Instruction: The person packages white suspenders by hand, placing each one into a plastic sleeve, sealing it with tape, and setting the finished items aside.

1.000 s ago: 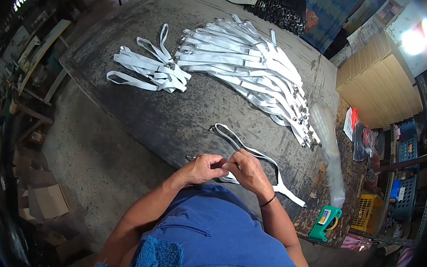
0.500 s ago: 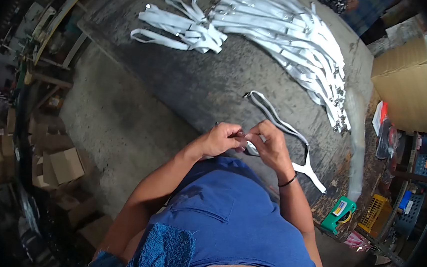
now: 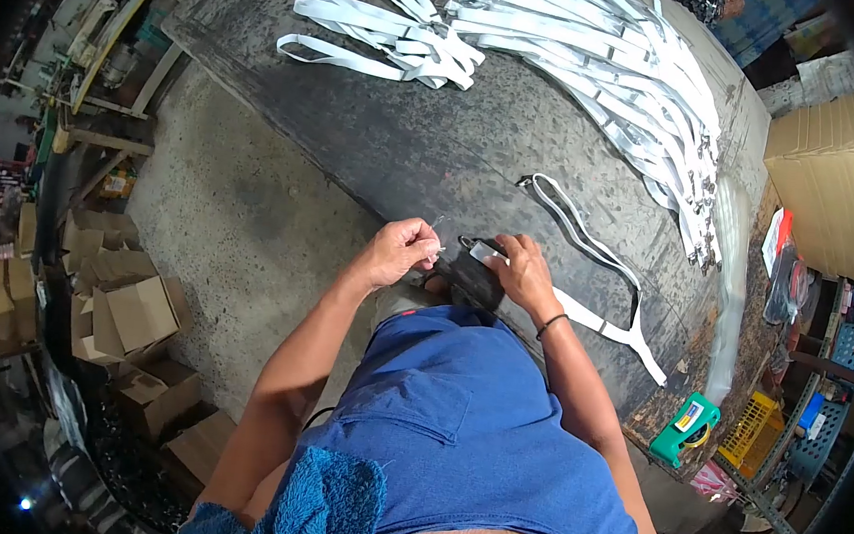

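My left hand (image 3: 403, 253) is closed over the table's near edge, its fingers pinching a small clear piece too tiny to make out fully. To its right, my right hand (image 3: 525, 275) rests on the dark table with its fingers on the end of a white lanyard (image 3: 593, 318), beside a metal hook (image 3: 466, 242). The lanyard's loop runs up and away from that hand, and its short tail points to the lower right. Farther back lie a small bunch of white lanyards (image 3: 404, 46) and a large pile of white lanyards (image 3: 613, 71).
A green tape dispenser (image 3: 683, 430) sits at the table's right corner, below a strip of clear plastic (image 3: 729, 291). Cardboard (image 3: 829, 188) stands at the right. Open boxes (image 3: 137, 315) lie on the floor at left. A yellow basket (image 3: 750, 429) is at lower right.
My hands have moved apart. The left has gone left with the tiny piece; the right has come down on the lanyard's end at the table, where the hook now shows.
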The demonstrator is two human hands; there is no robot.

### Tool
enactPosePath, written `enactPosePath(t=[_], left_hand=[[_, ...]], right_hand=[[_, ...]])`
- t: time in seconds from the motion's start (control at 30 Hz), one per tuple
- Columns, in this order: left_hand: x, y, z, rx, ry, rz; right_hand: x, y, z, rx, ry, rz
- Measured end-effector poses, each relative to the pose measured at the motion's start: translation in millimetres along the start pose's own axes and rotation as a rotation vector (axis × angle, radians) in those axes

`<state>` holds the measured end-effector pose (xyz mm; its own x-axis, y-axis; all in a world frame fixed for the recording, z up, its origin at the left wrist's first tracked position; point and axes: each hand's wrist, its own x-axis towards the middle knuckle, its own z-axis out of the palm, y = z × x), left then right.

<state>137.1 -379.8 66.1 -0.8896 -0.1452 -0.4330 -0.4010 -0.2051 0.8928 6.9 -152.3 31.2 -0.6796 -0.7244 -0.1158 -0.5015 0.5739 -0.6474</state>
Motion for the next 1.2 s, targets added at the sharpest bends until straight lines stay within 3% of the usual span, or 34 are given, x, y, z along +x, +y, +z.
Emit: enactPosePath(t=[0.1,0.43,0.63,0.73,0.8,1.0,1.13,1.2], left_hand=[[2.0,-2.8,1.2,0.023,0.048,-0.049],[12.3,-22.6,3.2,0.139,0.036,-0.033],[25.0,-29.9,8.9,0.187,-0.015,-0.053],[29.4,-27.7,12.8,0.161,-0.040,-0.051],[29.6,-19.4,16.0,0.157,-0.055,-0.058],[32.5,4.0,28.9,0.271,-0.153,-0.071],[35.1,19.3,40.5,0.399,-0.203,-0.039],[35.8,30.3,47.4,0.445,-0.227,-0.011]], right_hand=[[9.7,-3.9,17.2,-0.161,-0.035,0.047],[24.5,-6.1,28.5,-0.266,-0.081,0.065],[19.3,1.3,19.0,-0.105,-0.151,0.077],[16.2,13.5,8.0,0.086,-0.111,-0.017],[14.5,14.1,-7.8,0.284,-0.242,0.092],[-0.1,-11.2,-63.3,0.352,-0.108,0.028],[-8.3,-20.5,-96.9,0.329,-0.156,0.089],[-13.2,-21.1,-106.3,0.293,-0.176,0.004]])
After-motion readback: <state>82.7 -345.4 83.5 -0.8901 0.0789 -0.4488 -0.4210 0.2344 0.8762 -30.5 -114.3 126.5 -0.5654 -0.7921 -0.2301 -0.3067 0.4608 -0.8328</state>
